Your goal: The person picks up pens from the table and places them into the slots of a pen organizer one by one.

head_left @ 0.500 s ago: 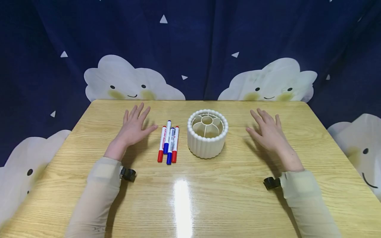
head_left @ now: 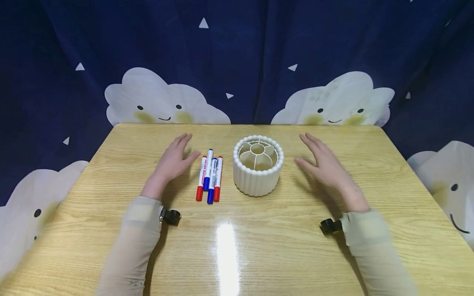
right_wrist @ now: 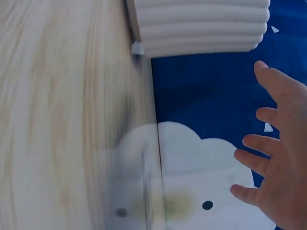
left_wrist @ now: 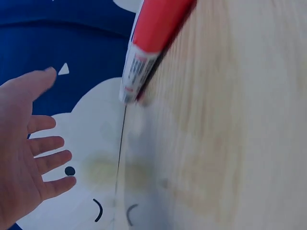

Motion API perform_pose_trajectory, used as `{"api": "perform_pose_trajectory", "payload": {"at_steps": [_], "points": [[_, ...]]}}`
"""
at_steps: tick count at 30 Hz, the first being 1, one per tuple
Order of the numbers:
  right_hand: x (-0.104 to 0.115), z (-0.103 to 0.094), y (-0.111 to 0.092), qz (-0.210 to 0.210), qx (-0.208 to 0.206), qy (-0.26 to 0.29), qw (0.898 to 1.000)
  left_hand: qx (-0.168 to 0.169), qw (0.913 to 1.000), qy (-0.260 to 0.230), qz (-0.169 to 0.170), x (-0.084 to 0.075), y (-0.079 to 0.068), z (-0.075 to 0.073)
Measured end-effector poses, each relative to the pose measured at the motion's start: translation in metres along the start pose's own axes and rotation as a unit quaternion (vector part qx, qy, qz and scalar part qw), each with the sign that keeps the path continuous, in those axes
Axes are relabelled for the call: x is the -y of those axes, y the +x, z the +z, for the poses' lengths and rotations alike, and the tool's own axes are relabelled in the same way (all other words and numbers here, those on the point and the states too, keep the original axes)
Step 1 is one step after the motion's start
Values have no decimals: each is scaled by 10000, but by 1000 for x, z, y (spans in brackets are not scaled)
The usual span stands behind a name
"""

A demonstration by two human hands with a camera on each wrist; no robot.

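My left hand (head_left: 172,164) hovers to the left of a small group of markers, its fingers extended and holding nothing. Two red-capped markers (head_left: 219,176) and two blue-capped markers (head_left: 212,181) lie side by side on the table, caps toward me. A red marker (left_wrist: 139,67) looms large in the left wrist view, apart from the fingers. Right of the markers stands a white ribbed pen holder (head_left: 255,183), divided inside into several compartments. My right hand (head_left: 327,168), also with straight, spread fingers, is on the holder's right side, a gap between them.
The wooden table (head_left: 281,242) spans the view, with a bright light reflection near its front middle. Behind it hangs a dark blue curtain (head_left: 244,49) with cloud faces. A black wrist camera (head_left: 171,217) sits on each sleeve.
Both hands have moved inward: the left one rightward toward the markers, the right one leftward toward the pen holder. The markers and the holder stay in place.
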State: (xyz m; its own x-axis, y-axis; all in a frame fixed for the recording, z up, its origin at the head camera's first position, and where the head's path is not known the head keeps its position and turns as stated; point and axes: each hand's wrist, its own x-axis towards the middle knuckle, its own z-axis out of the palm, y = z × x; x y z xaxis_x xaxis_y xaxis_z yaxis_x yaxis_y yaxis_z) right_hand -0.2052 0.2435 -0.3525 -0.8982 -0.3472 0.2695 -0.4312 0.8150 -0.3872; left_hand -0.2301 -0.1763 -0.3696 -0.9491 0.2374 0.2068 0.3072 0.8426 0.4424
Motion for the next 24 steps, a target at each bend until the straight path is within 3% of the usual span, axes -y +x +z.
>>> {"api": "perform_pose_trajectory", "payload": {"at_steps": [14, 20, 24], "points": [[20, 4, 7, -66, 450, 1104, 9928, -144, 9926, -1028, -624, -13, 8, 19], [26, 6, 11, -562, 451, 1617, 9842, 192, 9910, -1047, -810, -16, 10, 23], [39, 4, 13, -943, 433, 2283, 9680, 524, 9902, -944, -888, -17, 11, 27]]}}
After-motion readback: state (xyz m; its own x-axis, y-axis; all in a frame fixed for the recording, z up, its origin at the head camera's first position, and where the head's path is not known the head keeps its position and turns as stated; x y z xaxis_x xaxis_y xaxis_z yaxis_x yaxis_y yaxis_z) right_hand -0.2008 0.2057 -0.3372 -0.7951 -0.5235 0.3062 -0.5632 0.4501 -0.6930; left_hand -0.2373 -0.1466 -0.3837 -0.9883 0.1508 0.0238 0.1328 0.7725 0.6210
